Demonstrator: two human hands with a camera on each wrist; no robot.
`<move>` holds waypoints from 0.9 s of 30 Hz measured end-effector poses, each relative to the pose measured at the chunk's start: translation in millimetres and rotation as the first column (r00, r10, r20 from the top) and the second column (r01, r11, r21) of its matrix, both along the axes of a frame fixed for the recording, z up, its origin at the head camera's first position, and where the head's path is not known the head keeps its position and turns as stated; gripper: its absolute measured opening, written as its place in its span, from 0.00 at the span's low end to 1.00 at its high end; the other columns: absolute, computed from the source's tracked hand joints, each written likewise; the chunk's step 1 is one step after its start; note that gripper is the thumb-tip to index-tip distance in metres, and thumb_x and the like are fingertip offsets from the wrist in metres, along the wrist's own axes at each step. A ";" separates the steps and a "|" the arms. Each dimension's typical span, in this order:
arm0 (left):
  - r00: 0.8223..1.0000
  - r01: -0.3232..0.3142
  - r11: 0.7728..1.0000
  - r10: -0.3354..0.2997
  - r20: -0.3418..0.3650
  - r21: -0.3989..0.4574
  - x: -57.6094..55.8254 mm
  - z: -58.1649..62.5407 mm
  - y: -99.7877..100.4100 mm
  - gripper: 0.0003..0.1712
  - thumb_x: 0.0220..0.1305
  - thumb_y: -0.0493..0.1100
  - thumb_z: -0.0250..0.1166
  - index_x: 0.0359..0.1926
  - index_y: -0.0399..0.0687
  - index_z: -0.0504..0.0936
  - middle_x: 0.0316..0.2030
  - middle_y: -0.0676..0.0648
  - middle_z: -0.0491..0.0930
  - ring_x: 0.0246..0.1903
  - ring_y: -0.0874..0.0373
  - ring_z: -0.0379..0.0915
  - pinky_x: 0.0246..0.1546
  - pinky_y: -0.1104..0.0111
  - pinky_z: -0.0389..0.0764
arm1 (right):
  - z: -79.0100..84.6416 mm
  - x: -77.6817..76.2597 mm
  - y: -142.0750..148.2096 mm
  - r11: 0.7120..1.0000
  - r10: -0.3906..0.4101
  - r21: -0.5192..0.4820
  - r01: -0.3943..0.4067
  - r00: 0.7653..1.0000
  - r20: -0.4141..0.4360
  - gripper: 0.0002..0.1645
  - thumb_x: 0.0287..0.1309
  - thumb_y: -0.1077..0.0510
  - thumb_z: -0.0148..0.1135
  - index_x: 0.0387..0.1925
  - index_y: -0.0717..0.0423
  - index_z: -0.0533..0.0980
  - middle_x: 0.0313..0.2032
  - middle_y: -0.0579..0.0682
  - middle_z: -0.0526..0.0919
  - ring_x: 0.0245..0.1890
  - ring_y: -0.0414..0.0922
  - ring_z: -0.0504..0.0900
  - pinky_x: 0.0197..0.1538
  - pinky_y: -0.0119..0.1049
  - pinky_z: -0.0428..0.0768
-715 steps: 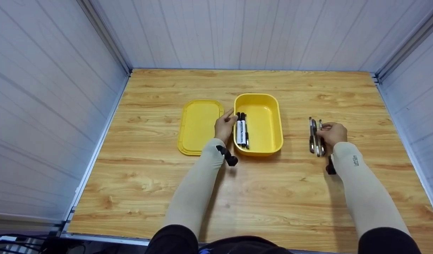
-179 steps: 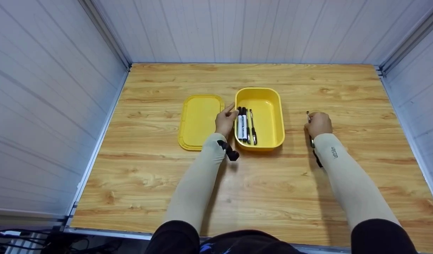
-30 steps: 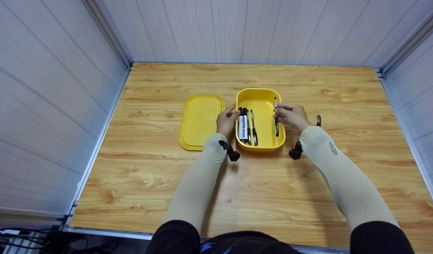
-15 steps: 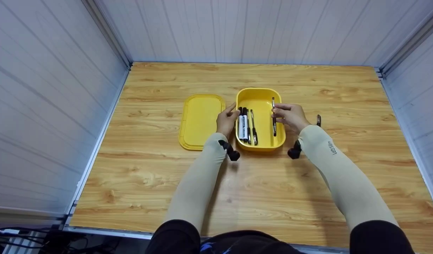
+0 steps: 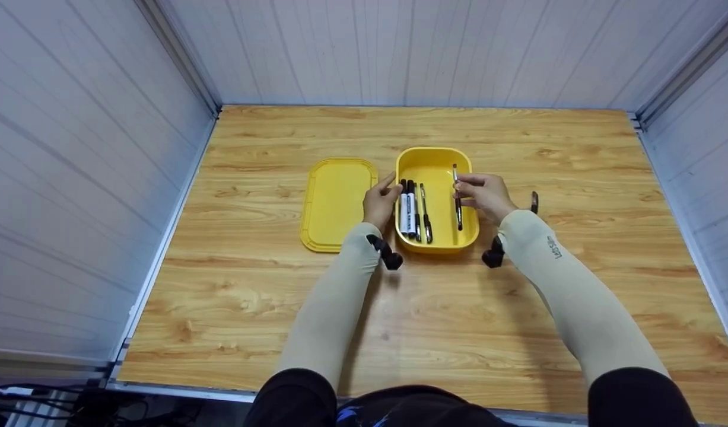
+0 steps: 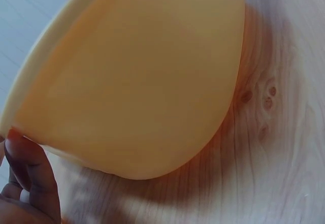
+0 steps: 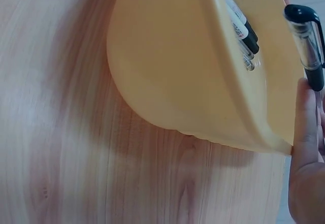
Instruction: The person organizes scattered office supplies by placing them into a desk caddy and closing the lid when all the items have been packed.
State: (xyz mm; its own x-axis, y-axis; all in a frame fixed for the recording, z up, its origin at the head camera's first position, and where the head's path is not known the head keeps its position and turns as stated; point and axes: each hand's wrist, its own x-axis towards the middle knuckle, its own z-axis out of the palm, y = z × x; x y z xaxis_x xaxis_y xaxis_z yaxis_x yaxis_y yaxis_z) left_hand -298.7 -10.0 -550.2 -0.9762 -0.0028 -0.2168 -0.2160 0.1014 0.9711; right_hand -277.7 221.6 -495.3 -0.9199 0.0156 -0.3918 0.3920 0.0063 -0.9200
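Note:
A yellow box stands without its lid in the middle of the table. My left hand pinches its left rim. Two white markers with black caps lie along the left inside, and two gel pens lie beside them. Over the right part of the box, my right hand pinches another gel pen between thumb and fingers, black cap toward me. The right wrist view shows that pen's cap close up. A dark-topped pen lies on the table, mostly hidden behind my right wrist.
The flat yellow lid lies left of the box, beside my left forearm. The wooden table is closed in by pale panels at the back and both sides. Dark cables sit below its front left corner.
Earlier, several pens lay together on the right of the table; my right hand has brought one over the box. In the last second it shifted slightly left. My left hand stays at the rim.

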 end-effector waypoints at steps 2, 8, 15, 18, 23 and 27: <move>1.000 -0.006 1.000 0.006 -0.001 0.000 0.3 -0.7 -0.4 0.25 0.70 0.44 0.62 0.67 0.56 0.74 0.46 0.42 0.84 0.43 0.55 0.79 0.46 0.68 0.78 | -0.7 -0.2 -1.5 1.000 0.000 0.001 0.000 1.000 0.007 0.29 0.66 0.63 0.60 0.66 0.65 0.69 0.45 0.51 0.85 0.35 0.39 0.84 0.42 0.30 0.84; 1.000 -0.009 1.000 0.009 -0.008 0.008 0.3 -1.6 -0.4 0.25 0.70 0.43 0.62 0.67 0.56 0.74 0.47 0.44 0.84 0.47 0.54 0.79 0.50 0.66 0.78 | -1.0 0.4 -10.3 0.999 0.012 0.043 -0.013 0.999 0.034 0.26 0.65 0.62 0.62 0.63 0.64 0.73 0.45 0.51 0.85 0.36 0.39 0.85 0.41 0.31 0.84; 1.000 -0.023 1.000 0.024 -0.016 0.018 0.3 1.2 0.7 0.25 0.69 0.43 0.62 0.66 0.55 0.75 0.44 0.42 0.83 0.40 0.58 0.76 0.42 0.71 0.76 | 0.6 0.3 -15.2 0.994 0.028 0.104 -0.030 0.999 0.020 0.24 0.66 0.63 0.60 0.62 0.65 0.73 0.53 0.60 0.81 0.36 0.39 0.84 0.40 0.30 0.84; 1.000 -0.026 0.999 0.026 -0.015 0.020 0.0 1.1 1.4 0.25 0.69 0.42 0.63 0.66 0.54 0.75 0.42 0.40 0.82 0.35 0.61 0.73 0.37 0.74 0.74 | 0.0 -0.5 -15.9 0.992 0.032 0.123 -0.034 0.999 0.021 0.25 0.67 0.63 0.59 0.64 0.64 0.72 0.57 0.63 0.78 0.37 0.39 0.83 0.42 0.31 0.84; 0.999 -0.035 0.999 0.035 -0.002 0.026 -0.9 -0.6 2.1 0.25 0.69 0.42 0.63 0.65 0.55 0.76 0.38 0.42 0.82 0.32 0.62 0.72 0.35 0.75 0.74 | -1.8 -2.0 -17.3 0.990 0.034 0.139 -0.037 0.999 0.024 0.25 0.68 0.62 0.58 0.65 0.64 0.71 0.56 0.62 0.78 0.39 0.41 0.83 0.44 0.32 0.84; 0.999 -0.039 0.999 0.039 -0.003 0.022 -0.9 -0.7 1.1 0.25 0.68 0.42 0.63 0.65 0.55 0.76 0.35 0.47 0.81 0.33 0.62 0.72 0.36 0.75 0.74 | -2.6 -2.2 -19.6 0.992 0.030 0.121 -0.032 0.999 0.018 0.25 0.68 0.65 0.57 0.64 0.66 0.70 0.53 0.61 0.79 0.38 0.42 0.84 0.44 0.34 0.84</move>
